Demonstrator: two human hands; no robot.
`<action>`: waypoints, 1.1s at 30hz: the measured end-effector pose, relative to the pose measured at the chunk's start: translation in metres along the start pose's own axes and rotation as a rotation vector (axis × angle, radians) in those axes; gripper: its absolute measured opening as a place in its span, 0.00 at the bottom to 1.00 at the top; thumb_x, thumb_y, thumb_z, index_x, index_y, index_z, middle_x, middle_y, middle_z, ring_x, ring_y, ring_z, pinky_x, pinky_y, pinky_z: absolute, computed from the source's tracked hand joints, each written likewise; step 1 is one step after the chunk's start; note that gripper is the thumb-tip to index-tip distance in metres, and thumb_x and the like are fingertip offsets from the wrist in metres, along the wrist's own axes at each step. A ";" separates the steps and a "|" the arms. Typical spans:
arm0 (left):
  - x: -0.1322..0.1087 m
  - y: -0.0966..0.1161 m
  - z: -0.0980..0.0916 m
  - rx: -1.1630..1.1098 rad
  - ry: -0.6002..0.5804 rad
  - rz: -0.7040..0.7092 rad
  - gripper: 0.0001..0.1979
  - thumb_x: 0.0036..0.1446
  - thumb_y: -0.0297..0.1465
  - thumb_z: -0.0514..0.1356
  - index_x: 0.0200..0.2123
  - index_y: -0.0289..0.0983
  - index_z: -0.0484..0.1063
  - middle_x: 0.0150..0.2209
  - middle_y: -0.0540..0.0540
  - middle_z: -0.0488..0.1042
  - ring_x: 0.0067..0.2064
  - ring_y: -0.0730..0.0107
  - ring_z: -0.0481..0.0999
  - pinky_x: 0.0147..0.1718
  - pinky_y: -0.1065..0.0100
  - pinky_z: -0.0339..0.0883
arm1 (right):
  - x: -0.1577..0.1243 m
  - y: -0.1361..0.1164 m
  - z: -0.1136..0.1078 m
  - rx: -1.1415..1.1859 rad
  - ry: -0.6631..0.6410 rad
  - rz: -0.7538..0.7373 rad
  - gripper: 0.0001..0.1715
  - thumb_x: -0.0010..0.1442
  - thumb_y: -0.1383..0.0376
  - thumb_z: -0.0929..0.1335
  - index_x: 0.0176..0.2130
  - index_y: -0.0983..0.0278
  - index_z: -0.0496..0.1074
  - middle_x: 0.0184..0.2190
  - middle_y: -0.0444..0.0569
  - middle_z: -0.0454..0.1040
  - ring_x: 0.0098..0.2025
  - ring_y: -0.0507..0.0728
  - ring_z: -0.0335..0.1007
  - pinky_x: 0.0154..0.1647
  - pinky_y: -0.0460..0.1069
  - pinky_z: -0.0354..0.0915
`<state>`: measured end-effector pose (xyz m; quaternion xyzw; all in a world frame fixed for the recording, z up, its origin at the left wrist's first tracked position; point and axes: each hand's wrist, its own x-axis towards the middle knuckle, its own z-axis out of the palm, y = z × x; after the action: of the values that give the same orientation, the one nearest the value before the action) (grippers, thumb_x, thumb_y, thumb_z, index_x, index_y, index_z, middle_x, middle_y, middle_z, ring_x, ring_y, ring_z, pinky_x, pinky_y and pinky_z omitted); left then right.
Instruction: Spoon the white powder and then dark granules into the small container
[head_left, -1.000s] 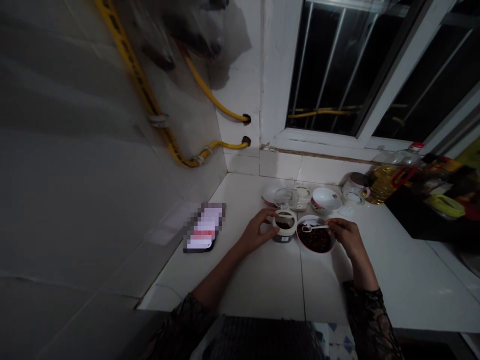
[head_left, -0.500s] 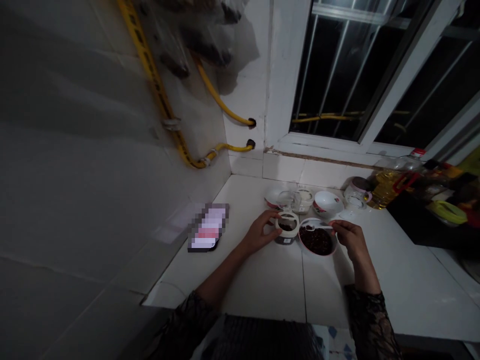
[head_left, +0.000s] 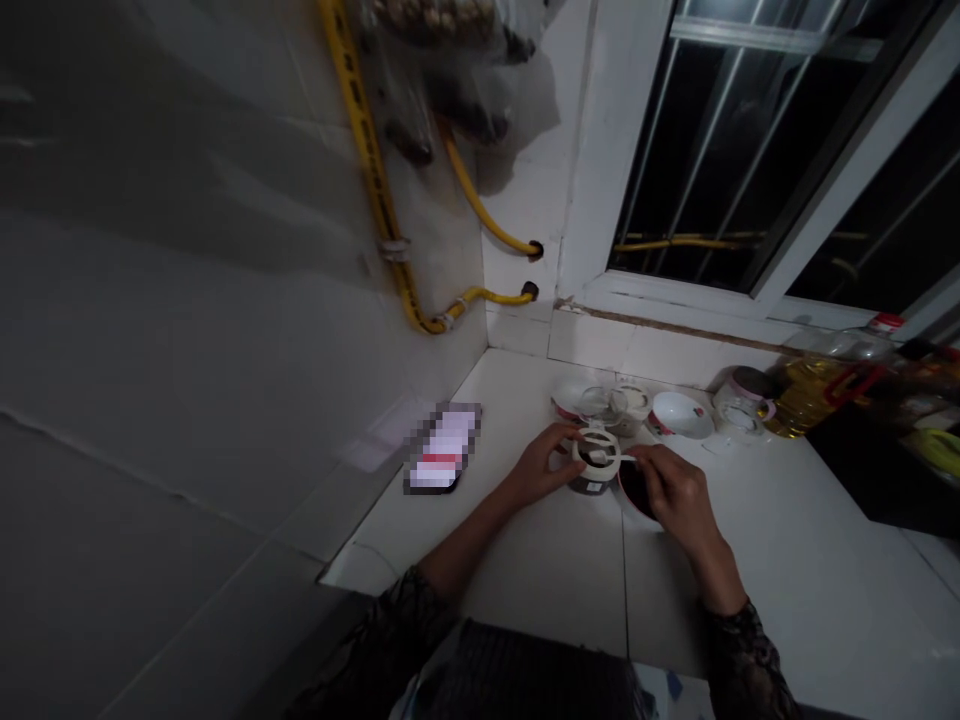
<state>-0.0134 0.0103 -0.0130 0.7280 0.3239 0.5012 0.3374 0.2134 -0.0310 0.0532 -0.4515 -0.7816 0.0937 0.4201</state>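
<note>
My left hand [head_left: 551, 465] grips the left side of a small jar [head_left: 593, 485] with a white rim and dark contents, its clear lid [head_left: 602, 405] flipped up at the back. In my right hand [head_left: 675, 490] is a small white spoon [head_left: 627, 457], pinched by its handle. The spoon's bowl is at the jar's mouth, over the dark contents; whether it touches them I cannot tell. Just right of the jar, partly hidden under my right hand, stands a bowl [head_left: 630, 505] holding something dark reddish-brown.
Behind the jar are a white bowl [head_left: 679, 415], another lidded jar [head_left: 632, 402] and a dish [head_left: 568, 392]. A glass jar [head_left: 742, 400] and an oil bottle [head_left: 814, 395] stand to the right. A lit phone [head_left: 444, 450] leans near the left wall. Yellow pipe [head_left: 367, 150] runs down the wall.
My right hand has moved the white spoon left from above the bowl to the jar's mouth. My left hand keeps its hold on the jar. The view has shifted left slightly.
</note>
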 end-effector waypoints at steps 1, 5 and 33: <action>0.000 0.000 0.000 0.003 0.001 0.000 0.16 0.57 0.38 0.64 0.47 0.39 0.71 0.53 0.40 0.72 0.55 0.57 0.73 0.44 0.62 0.71 | -0.001 0.002 -0.003 0.008 0.030 0.034 0.15 0.64 0.61 0.62 0.37 0.61 0.77 0.34 0.51 0.80 0.34 0.58 0.76 0.39 0.51 0.69; 0.000 0.000 -0.001 -0.001 -0.005 -0.002 0.16 0.57 0.39 0.64 0.46 0.39 0.71 0.53 0.39 0.72 0.55 0.56 0.73 0.44 0.63 0.71 | -0.003 0.019 -0.021 0.052 0.197 0.273 0.15 0.60 0.56 0.64 0.34 0.63 0.76 0.25 0.47 0.76 0.29 0.57 0.72 0.33 0.50 0.68; -0.001 -0.002 -0.001 0.009 -0.025 0.012 0.15 0.58 0.36 0.63 0.47 0.39 0.70 0.53 0.40 0.72 0.55 0.57 0.73 0.44 0.63 0.71 | -0.007 0.045 -0.037 0.437 0.089 0.815 0.17 0.38 0.55 0.73 0.26 0.66 0.77 0.15 0.42 0.67 0.18 0.49 0.54 0.21 0.47 0.47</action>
<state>-0.0150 0.0104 -0.0146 0.7376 0.3176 0.4926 0.3354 0.2712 -0.0196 0.0488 -0.6263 -0.4837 0.3941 0.4674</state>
